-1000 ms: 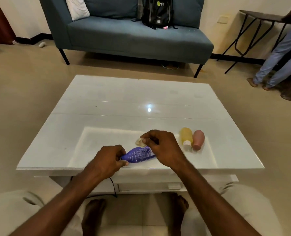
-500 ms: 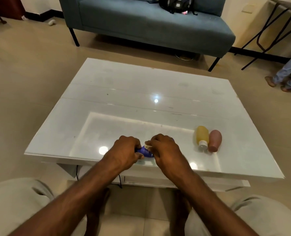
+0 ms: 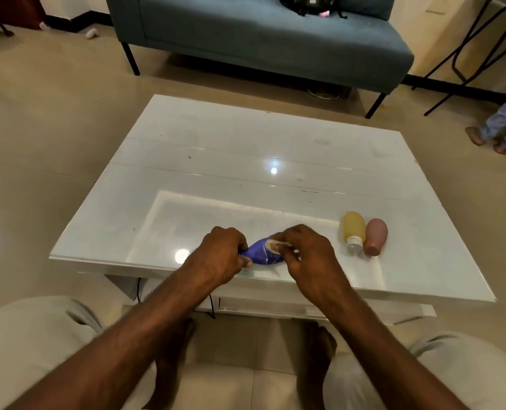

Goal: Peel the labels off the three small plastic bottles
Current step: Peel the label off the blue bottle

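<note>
Left hand (image 3: 220, 255) grips the blue bottle (image 3: 260, 255); right hand (image 3: 302, 253) pinches its label (image 3: 275, 245), partly lifted. Yellow bottle (image 3: 353, 227) and pink bottle (image 3: 376, 236) lie on the table (image 3: 245, 161); label state unclear.

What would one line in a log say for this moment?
left hand: grips purple bottle | right hand: picks at its label | yellow bottle, pink bottle: lying on table, untouched

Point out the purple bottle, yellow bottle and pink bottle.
purple bottle (image 3: 259, 254): head view, on the body showing between the hands.
yellow bottle (image 3: 353, 224): head view, on the middle of its body.
pink bottle (image 3: 376, 233): head view, on the middle of its body.
</note>
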